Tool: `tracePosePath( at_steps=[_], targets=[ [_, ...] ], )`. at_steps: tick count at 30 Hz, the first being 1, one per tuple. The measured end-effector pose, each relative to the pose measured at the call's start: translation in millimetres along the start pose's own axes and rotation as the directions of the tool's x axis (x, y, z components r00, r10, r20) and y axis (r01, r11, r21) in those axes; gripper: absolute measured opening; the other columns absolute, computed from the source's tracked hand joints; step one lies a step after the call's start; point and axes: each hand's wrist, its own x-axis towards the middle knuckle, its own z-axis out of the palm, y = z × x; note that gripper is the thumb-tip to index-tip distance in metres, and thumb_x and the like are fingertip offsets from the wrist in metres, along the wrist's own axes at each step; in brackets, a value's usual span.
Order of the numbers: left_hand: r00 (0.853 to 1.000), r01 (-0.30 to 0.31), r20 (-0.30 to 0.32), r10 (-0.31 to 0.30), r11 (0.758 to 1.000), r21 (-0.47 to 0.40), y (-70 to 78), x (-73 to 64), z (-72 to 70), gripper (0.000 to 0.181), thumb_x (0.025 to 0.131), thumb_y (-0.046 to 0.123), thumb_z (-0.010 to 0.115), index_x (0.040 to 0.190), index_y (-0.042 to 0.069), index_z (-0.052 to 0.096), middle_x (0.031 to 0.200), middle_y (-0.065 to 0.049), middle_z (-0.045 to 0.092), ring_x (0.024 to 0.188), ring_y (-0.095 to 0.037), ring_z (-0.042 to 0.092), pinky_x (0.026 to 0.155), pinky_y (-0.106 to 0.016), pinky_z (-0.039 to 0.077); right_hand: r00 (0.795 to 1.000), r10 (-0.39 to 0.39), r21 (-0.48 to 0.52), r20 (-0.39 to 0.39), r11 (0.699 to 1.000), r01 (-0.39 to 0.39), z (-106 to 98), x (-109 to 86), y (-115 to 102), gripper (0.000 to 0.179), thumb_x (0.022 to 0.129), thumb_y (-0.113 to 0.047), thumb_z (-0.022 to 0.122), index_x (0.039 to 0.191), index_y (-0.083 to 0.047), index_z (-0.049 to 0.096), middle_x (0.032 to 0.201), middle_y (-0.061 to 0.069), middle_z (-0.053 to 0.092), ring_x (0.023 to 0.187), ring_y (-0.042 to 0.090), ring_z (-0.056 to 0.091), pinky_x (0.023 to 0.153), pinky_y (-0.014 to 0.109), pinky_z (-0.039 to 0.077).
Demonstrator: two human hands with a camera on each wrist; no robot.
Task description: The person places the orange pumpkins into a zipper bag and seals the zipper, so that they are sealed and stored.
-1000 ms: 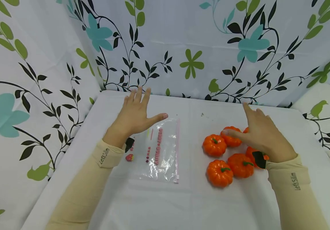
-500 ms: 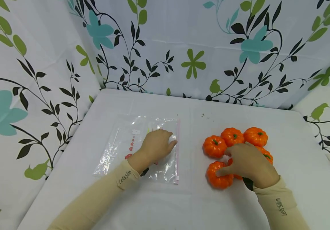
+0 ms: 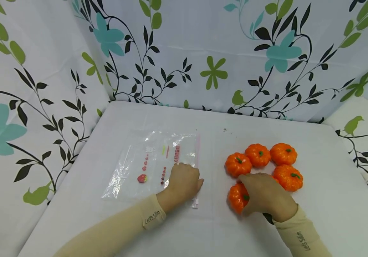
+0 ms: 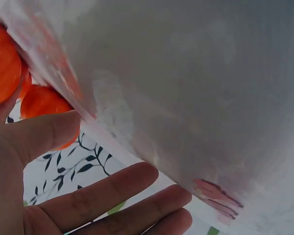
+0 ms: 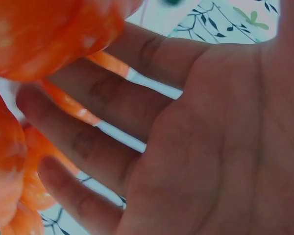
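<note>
A transparent zip bag [image 3: 124,167] lies flat on the table, with small red decorations showing in it. My left hand [image 3: 184,182] is over its pink zip edge in the head view. The left wrist view shows the thumb touching the bag's edge and the fingers extended along it, apart from the thumb. My right hand [image 3: 265,194] holds the front-left small orange pumpkin [image 3: 236,198], fingers at its far side and thumb at its near side. In the right wrist view that pumpkin [image 5: 49,39] hides the fingertips. Another pumpkin is mostly hidden under this hand.
Several more orange pumpkins stand close by: one to the left [image 3: 238,165], one behind [image 3: 257,155], one at the back right [image 3: 283,153], one at the right [image 3: 288,177]. A leaf-patterned curtain [image 3: 177,46] hangs behind the white table [image 3: 158,228].
Both hands have come down and toward the body from spread positions above the table. The left reached the bag's zip edge; the right closed round the front-left pumpkin, which shifted slightly left.
</note>
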Motion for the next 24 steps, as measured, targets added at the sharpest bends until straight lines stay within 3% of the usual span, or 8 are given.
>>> tracePosePath(
  at_steps=[5, 10, 16, 18, 21, 24],
  targets=[
    [0.996, 0.009, -0.088, -0.001, 0.996, 0.089, 7.8, -2.4, 11.5, 0.033, 0.081, 0.030, 0.073, 0.053, 0.017, 0.061, 0.053, -0.001, 0.059, 0.052, -0.018, 0.054, 0.040, -0.032, 0.039, 0.999, -0.048, 0.086, -0.018, 0.995, 0.049, -2, -2.2, 2, 0.074, 0.059, -0.040, 0.096, 0.122, -0.014, 0.066, 0.110, -0.004, 0.068, 0.099, 0.020, 0.062, 0.094, 0.047, 0.051],
    [0.993, 0.013, -0.115, 0.002, 0.991, 0.130, 9.8, -1.0, 12.9, 0.020, 0.075, 0.018, 0.076, 0.057, 0.019, 0.068, 0.055, -0.002, 0.062, 0.052, -0.017, 0.055, 0.039, -0.031, 0.038, 0.989, -0.126, 0.173, -0.074, 0.975, 0.137, -3, 1.1, 4, 0.069, 0.064, -0.034, 0.091, 0.125, -0.017, 0.065, 0.112, -0.008, 0.066, 0.102, 0.015, 0.061, 0.095, 0.044, 0.051],
    [0.993, -0.005, -0.117, 0.011, 0.999, 0.050, 7.1, -0.4, 10.7, 0.018, 0.074, 0.011, 0.077, 0.059, 0.018, 0.069, 0.055, -0.002, 0.061, 0.050, -0.018, 0.057, 0.039, -0.033, 0.040, 0.976, -0.175, 0.186, -0.133, 0.962, 0.198, -3, 7.3, 2, 0.070, 0.069, -0.036, 0.086, 0.131, -0.015, 0.063, 0.122, -0.005, 0.065, 0.109, 0.017, 0.061, 0.097, 0.045, 0.051],
    [0.989, -0.012, -0.146, 0.015, 1.000, 0.018, 3.1, -0.3, 8.8, 0.023, 0.074, 0.009, 0.076, 0.056, 0.017, 0.065, 0.052, -0.001, 0.057, 0.048, -0.018, 0.056, 0.039, -0.033, 0.039, 0.972, -0.171, 0.192, -0.160, 0.961, 0.201, -3, 10.2, 1, 0.075, 0.070, -0.039, 0.085, 0.136, -0.014, 0.060, 0.128, -0.002, 0.063, 0.115, 0.019, 0.060, 0.099, 0.046, 0.050],
    [0.970, -0.024, -0.241, 0.022, 1.000, -0.006, -4.8, -0.6, 4.8, 0.033, 0.073, 0.009, 0.075, 0.049, 0.016, 0.054, 0.048, 0.001, 0.048, 0.044, -0.017, 0.051, 0.039, -0.032, 0.039, 0.963, -0.130, 0.216, -0.234, 0.959, 0.182, -4, 16.0, -2, 0.081, 0.073, -0.047, 0.084, 0.139, -0.012, 0.055, 0.130, 0.001, 0.063, 0.114, 0.020, 0.061, 0.098, 0.046, 0.051],
    [0.933, -0.058, -0.354, 0.057, 0.998, 0.007, -12.0, -1.7, 3.0, 0.041, 0.073, 0.011, 0.075, 0.047, 0.015, 0.044, 0.047, 0.002, 0.040, 0.042, -0.015, 0.044, 0.038, -0.028, 0.036, 0.940, -0.053, 0.271, -0.338, 0.951, 0.151, -6, 22.9, -6, 0.084, 0.074, -0.057, 0.082, 0.137, -0.010, 0.052, 0.123, 0.005, 0.066, 0.104, 0.021, 0.064, 0.092, 0.045, 0.054]
  ],
)
